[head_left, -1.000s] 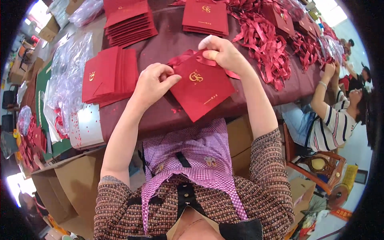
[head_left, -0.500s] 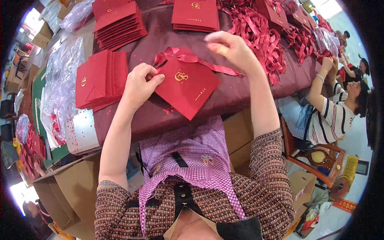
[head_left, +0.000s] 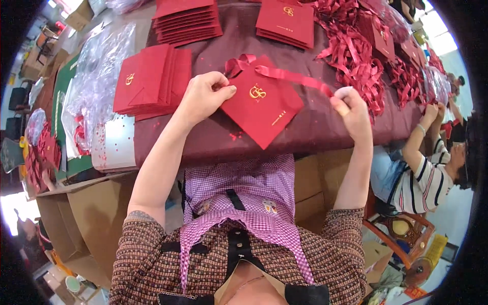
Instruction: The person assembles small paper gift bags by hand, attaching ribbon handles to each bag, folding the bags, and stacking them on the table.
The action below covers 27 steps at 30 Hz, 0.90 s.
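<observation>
A red paper bag (head_left: 267,109) with a gold emblem lies turned cornerwise on the dark red tablecloth in front of me. My left hand (head_left: 206,94) pinches its left corner between thumb and fingers. From the bag's top a shiny red ribbon (head_left: 295,78) runs out to the right, pulled taut. Its end is gripped in my right hand (head_left: 352,109), whose fingers are closed. At the bag's upper left the ribbon forms a loop; how it is fastened there I cannot make out.
Stacked red bags (head_left: 152,81) stand left of my left hand, with another stack (head_left: 185,20) behind and a flat pile (head_left: 285,23) at the back. Tangled red ribbons (head_left: 356,66) heap at the right. Clear plastic (head_left: 109,76) covers the left side. A co-worker (head_left: 422,178) sits at right.
My right hand has come down to the right and taken hold of the ribbon's end, drawing it straight. My left hand still pinches the bag. The whole view has shifted somewhat.
</observation>
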Each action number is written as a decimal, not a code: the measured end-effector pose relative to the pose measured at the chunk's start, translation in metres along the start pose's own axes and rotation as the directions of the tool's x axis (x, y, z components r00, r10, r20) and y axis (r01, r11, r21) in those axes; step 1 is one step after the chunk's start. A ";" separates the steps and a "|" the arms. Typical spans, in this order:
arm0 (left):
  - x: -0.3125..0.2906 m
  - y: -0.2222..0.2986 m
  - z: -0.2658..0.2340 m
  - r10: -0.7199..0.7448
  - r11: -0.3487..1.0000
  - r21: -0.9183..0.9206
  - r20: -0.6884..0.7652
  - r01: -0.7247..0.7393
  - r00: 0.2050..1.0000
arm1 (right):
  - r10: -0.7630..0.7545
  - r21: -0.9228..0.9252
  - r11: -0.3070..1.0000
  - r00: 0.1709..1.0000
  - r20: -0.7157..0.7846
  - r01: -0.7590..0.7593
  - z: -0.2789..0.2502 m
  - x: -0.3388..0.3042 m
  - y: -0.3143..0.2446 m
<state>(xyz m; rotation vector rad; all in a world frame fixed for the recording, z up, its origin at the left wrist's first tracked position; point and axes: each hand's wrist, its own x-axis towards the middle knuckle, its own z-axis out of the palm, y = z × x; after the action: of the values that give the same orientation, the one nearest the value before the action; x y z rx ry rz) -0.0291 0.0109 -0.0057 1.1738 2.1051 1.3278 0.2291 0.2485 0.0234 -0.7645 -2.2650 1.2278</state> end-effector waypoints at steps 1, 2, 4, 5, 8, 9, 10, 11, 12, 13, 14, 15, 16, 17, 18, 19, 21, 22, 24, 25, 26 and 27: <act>-0.001 0.000 -0.001 0.007 1.000 -0.021 -0.019 -0.007 1.000 | 0.055 0.146 0.988 0.998 -0.006 -0.054 0.000 -0.002 -0.018; -0.001 -0.002 -0.001 0.005 1.000 -0.020 -0.022 -0.005 1.000 | 0.023 0.292 0.955 0.995 0.099 -0.051 -0.005 -0.005 -0.029; 0.000 -0.005 -0.001 0.003 0.998 -0.057 -0.032 -0.005 0.999 | -0.053 0.479 0.878 0.993 0.108 -0.005 -0.004 -0.008 -0.028; 0.000 -0.005 -0.001 0.001 0.998 -0.060 -0.033 -0.003 0.999 | -0.127 0.646 0.762 0.987 0.099 0.033 -0.003 -0.010 -0.029; 0.001 -0.006 -0.003 -0.014 0.999 -0.043 -0.059 0.011 0.998 | -0.226 0.800 0.599 0.967 0.118 0.043 0.006 -0.014 -0.042; 0.001 -0.008 -0.003 -0.021 0.998 -0.054 -0.045 0.019 0.999 | -0.260 0.831 0.553 0.960 0.100 0.063 0.012 -0.015 -0.047; 0.001 -0.008 -0.002 -0.024 0.997 -0.070 -0.026 0.022 0.999 | -0.259 0.843 0.536 0.960 0.110 0.048 0.014 -0.018 -0.051; 0.002 -0.008 -0.002 -0.025 0.997 -0.072 -0.030 0.023 0.999 | -0.260 0.842 0.538 0.959 0.113 0.046 0.017 -0.016 -0.052; 0.003 -0.007 -0.003 -0.037 0.994 -0.106 0.001 0.037 0.999 | -0.292 0.728 0.675 0.949 0.118 0.117 0.019 -0.013 -0.052; 0.003 -0.007 -0.003 -0.050 0.989 -0.136 0.032 0.054 0.998 | -0.323 0.592 0.784 0.937 0.131 0.188 0.023 -0.011 -0.053; 0.002 -0.005 -0.005 -0.054 0.989 -0.135 0.029 0.057 0.998 | -0.169 0.430 0.897 0.977 0.128 0.099 0.027 -0.014 -0.057; 0.001 -0.003 -0.007 -0.059 0.980 -0.189 0.053 0.069 0.997 | -0.234 0.316 0.931 0.964 0.130 0.184 0.037 -0.012 -0.061; -0.001 -0.004 -0.009 -0.069 0.967 -0.239 0.075 0.085 0.995 | -0.300 0.204 0.941 0.943 0.143 0.268 0.052 -0.007 -0.066; -0.001 -0.004 -0.008 -0.066 0.967 -0.240 0.079 0.083 0.995 | -0.502 0.083 0.865 0.858 0.108 0.495 0.067 -0.002 -0.060; 0.000 -0.006 -0.008 -0.072 0.957 -0.271 0.118 0.102 0.990 | -0.543 -0.051 0.834 0.834 0.102 0.549 0.081 -0.003 -0.060; -0.002 -0.010 -0.009 -0.087 0.947 -0.296 0.147 0.128 0.985 | -0.602 -0.111 0.781 0.789 0.126 0.614 0.096 -0.001 -0.062; -0.001 -0.005 -0.008 -0.082 0.943 -0.307 0.165 0.130 0.983 | -0.633 -0.221 0.721 0.754 0.175 0.656 0.113 -0.003 -0.062; -0.001 -0.003 -0.008 -0.082 0.940 -0.315 0.174 0.134 0.981 | -0.614 -0.256 0.719 0.763 0.201 0.646 0.120 -0.003 -0.059; -0.003 -0.004 -0.008 -0.073 0.937 -0.327 0.174 0.127 0.982 | -0.584 -0.254 0.739 0.781 0.221 0.624 0.129 -0.001 -0.061; -0.003 -0.004 -0.008 -0.062 0.933 -0.340 0.169 0.117 0.984 | -0.565 -0.283 0.739 0.791 0.234 0.612 0.133 0.002 -0.060; -0.003 -0.003 -0.008 -0.062 0.933 -0.340 0.170 0.118 0.983 | -0.546 -0.313 0.737 0.801 0.247 0.599 0.135 0.004 -0.060; -0.003 -0.002 -0.009 -0.057 0.928 -0.352 0.183 0.120 0.981 | -0.544 -0.314 0.738 0.801 0.248 0.598 0.135 0.006 -0.060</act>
<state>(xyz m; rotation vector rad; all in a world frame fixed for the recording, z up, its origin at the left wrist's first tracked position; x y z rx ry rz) -0.0343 0.0032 -0.0038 0.9842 1.6809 1.4408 0.1259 0.1429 0.0078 -0.0476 -2.6047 0.5662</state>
